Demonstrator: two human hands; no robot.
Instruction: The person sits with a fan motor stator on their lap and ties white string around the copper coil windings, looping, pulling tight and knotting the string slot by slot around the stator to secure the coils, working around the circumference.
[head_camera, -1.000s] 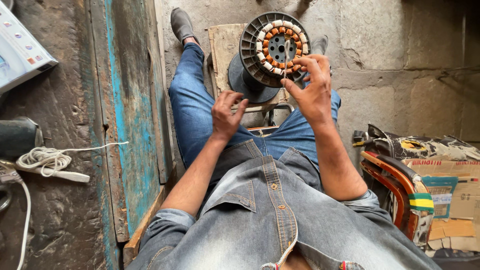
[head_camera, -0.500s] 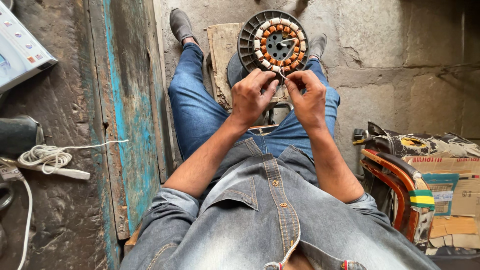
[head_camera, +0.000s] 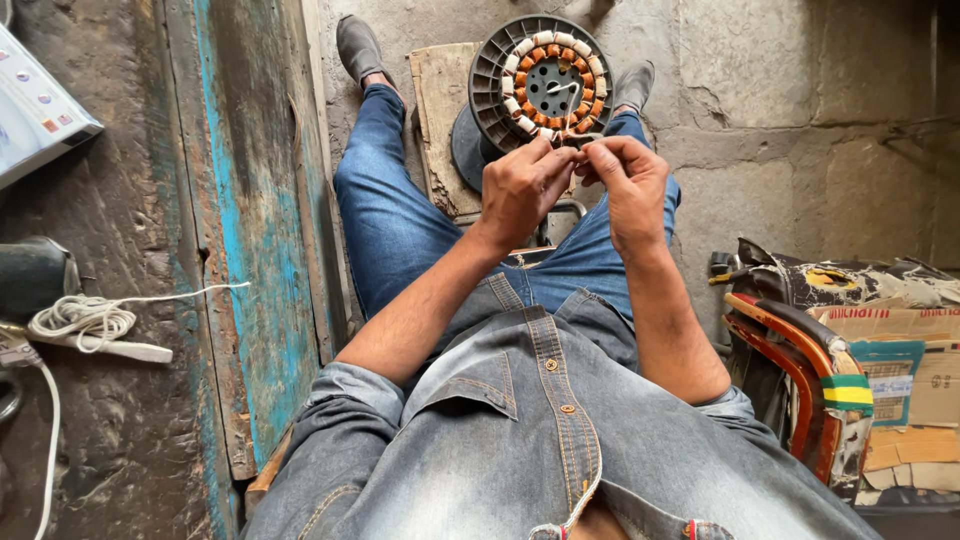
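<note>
Left hand (head_camera: 522, 188) and right hand (head_camera: 625, 180) are raised close together, w/ fingertips pinched shut on what looks like a thin strand of copper-coloured winding wire (head_camera: 569, 120), too fine to trace fully; it seems to run up toward the round dark-grey slotted motor stator with orange copper coils and white insulating wraps (head_camera: 545, 82). The stator stands tilted on its edge just beyond the hands, between the person's feet, resting against a worn wooden board (head_camera: 443, 110) on the concrete floor (head_camera: 780, 90). Both forearms come up from rolled denim shirt sleeves, over blue jeans (head_camera: 390, 215). To the left is a weathered blue-painted wooden door (head_camera: 245, 250), & further left a coiled white cord (head_camera: 85, 322) on rough ground, well apart from the work. To the right, near the person's hip, sits an orange-and-black curved frame (head_camera: 790, 365) beside cardboard boxes (head_camera: 905, 380). Risks, as a judgement: the wire is thin, so a hard tug could snap it or scrape its coating, esp. where it bends over a slot edge. Slack in the pinch could let a turn spring loose from the coils. The stator is only propped, so sideways pull may tip or roll it off the board. Sharp slot edges sit close to the fingertips.
</note>
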